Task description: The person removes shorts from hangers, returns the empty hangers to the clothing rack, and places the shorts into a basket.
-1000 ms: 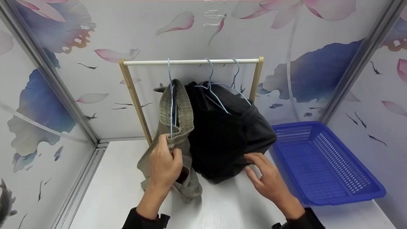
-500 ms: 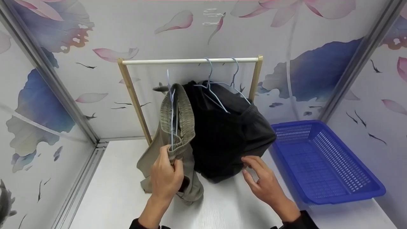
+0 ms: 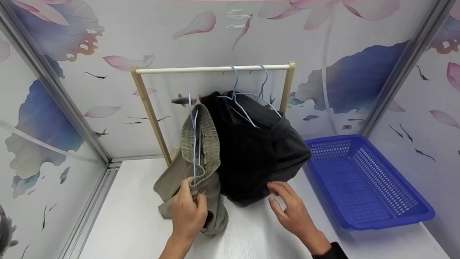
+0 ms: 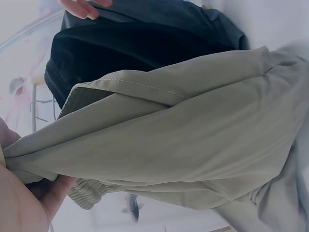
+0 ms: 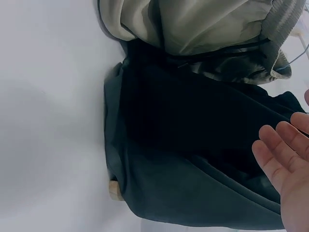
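Khaki trousers (image 3: pixel 171 178) with a gathered elastic waistband hang from a light blue wire hanger (image 3: pixel 194 144). My left hand (image 3: pixel 188 212) pinches the near end of the waistband and the hanger there. The hanger's hook is below the rail, apart from it. In the left wrist view, the khaki cloth (image 4: pixel 183 130) drapes down from the fingers. My right hand (image 3: pixel 293 212) has loosely bent fingers and holds nothing. It is near the lower edge of a black garment (image 3: pixel 248 162); whether it touches the cloth I cannot tell. A dark grey garment (image 3: pixel 293 147) hangs just behind.
A white rail (image 3: pixel 172 70) on wooden posts (image 3: pixel 152 115) bears two blue hangers with the dark garments. To the right stands a blue perforated basket (image 3: pixel 391 180) on the white table (image 3: pixel 125 216). Patterned panels (image 3: pixel 201 46) surround the table.
The khaki trousers and their hanger have come off the rail, lowered towards me by my left hand. My right hand has drawn slightly back and left. The dark garments stay put.
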Motion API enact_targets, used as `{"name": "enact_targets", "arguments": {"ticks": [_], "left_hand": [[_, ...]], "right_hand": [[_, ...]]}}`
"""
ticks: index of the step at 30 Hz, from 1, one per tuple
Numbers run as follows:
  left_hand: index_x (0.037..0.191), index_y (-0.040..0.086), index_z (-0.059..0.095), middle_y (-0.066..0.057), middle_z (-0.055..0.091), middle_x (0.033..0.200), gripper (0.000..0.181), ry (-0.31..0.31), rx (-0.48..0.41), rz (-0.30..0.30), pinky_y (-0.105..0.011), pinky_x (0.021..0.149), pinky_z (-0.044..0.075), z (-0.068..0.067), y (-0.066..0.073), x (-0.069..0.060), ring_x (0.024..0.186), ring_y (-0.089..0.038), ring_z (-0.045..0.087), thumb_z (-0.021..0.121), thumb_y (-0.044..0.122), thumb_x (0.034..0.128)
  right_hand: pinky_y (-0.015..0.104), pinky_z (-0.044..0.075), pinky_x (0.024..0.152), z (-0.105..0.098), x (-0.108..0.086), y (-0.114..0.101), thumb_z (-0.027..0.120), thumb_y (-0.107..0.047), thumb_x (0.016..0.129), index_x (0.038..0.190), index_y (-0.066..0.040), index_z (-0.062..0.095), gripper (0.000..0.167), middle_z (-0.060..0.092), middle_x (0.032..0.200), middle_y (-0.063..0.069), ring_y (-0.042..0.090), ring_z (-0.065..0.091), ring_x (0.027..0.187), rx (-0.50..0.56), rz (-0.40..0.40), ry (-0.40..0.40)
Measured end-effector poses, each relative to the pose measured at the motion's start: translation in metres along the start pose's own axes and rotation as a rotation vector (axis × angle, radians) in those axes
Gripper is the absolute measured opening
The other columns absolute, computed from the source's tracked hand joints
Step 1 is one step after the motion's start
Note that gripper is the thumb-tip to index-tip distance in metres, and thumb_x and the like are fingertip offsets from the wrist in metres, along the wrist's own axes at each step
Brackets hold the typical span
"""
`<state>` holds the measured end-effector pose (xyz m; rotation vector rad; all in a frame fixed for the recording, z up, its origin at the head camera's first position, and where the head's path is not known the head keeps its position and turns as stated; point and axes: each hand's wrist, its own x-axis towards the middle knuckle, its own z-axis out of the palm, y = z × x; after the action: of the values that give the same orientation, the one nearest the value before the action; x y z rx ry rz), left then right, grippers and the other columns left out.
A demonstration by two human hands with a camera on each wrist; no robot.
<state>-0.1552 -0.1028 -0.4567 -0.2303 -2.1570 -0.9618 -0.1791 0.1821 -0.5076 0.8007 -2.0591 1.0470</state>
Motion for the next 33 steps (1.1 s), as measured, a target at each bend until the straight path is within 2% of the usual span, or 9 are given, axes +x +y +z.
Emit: {"name": "enact_targets", "arguments": {"ticks": [8,15,20,28,33], "left_hand": [[0.116,-0.003,0.062,-0.007,0.065,0.083,0.035,-0.006,0.018,0.014,-0.025,0.05,0.04,-0.007,-0.004,-0.014,0.06,-0.007,0.047,0.061,-0.011,0.0823],[0.114,-0.004,0.062,-0.011,0.069,0.087,0.037,-0.01,0.034,0.073,-0.026,0.051,0.045,-0.014,-0.011,-0.022,0.062,-0.01,0.052,0.062,-0.011,0.0771],[0.113,-0.003,0.063,-0.011,0.071,0.09,0.039,-0.048,0.031,0.078,-0.024,0.052,0.044,-0.021,-0.015,-0.027,0.062,-0.008,0.051,0.062,-0.012,0.0759],[0.116,-0.003,0.063,-0.012,0.071,0.091,0.04,-0.121,0.03,0.076,-0.026,0.051,0.046,-0.035,-0.02,-0.032,0.062,-0.007,0.052,0.064,-0.012,0.0766],[0.115,-0.002,0.062,-0.008,0.07,0.087,0.043,-0.167,0.023,0.145,-0.022,0.05,0.044,-0.044,-0.03,-0.036,0.061,-0.002,0.049,0.066,-0.013,0.0728]], "right_hand": [[0.017,0.05,0.088,0.004,-0.004,0.001,0.073,0.014,0.083,0.126,-0.004,0.067,0.047,0.067,0.12,0.009,0.02,0.067,0.097,0.005,-0.002,0.011],[0.018,0.051,0.087,0.004,-0.005,0.0,0.072,0.015,0.082,0.126,-0.004,0.067,0.048,0.067,0.12,0.009,0.02,0.067,0.096,0.004,0.003,0.008],[0.018,0.051,0.087,0.002,-0.005,0.0,0.072,0.016,0.082,0.125,-0.004,0.067,0.048,0.067,0.119,0.008,0.019,0.067,0.099,0.016,0.032,-0.017],[0.017,0.051,0.088,-0.001,-0.005,0.0,0.072,0.015,0.083,0.124,-0.003,0.068,0.045,0.068,0.118,0.007,0.018,0.068,0.098,0.009,0.036,-0.02],[0.018,0.051,0.087,-0.002,-0.005,0.0,0.072,0.015,0.083,0.125,-0.003,0.067,0.046,0.067,0.118,0.008,0.019,0.067,0.097,0.002,0.015,-0.01]]}}
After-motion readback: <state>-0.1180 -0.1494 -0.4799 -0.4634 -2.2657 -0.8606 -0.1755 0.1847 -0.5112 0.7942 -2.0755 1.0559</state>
